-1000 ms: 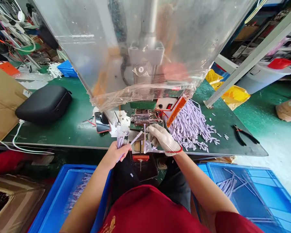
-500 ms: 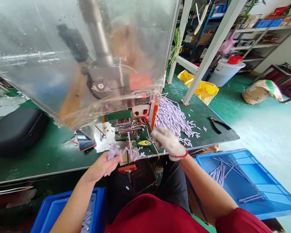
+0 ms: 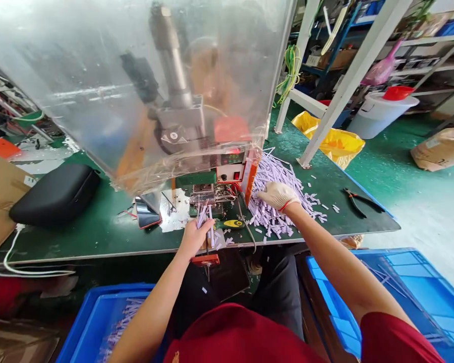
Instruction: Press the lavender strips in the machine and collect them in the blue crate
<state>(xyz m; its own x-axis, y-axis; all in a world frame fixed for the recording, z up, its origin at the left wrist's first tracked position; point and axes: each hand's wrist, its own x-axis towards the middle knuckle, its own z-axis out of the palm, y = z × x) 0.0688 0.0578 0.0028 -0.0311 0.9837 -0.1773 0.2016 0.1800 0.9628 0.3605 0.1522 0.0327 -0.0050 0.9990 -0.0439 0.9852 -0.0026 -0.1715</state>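
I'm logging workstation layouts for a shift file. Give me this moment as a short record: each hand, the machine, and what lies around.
Left hand: bare, holding thin pale-purple strips
Right hand: white glove with red cuff edge, at a loose heap of pale-purple strips; grasp unclear
Equipment: grey metal press head behind cloudy transparent plastic guard
Flat green bench: orange-and-black pliers, rounded black case, yellow-and-black tool handle
Sides: lower-left blue plastic bin, lower-right blue plastic bin; strips inside both

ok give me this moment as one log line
left grip: bare, holding lilac strips | right grip: gloved, at strip pile | pliers: on table
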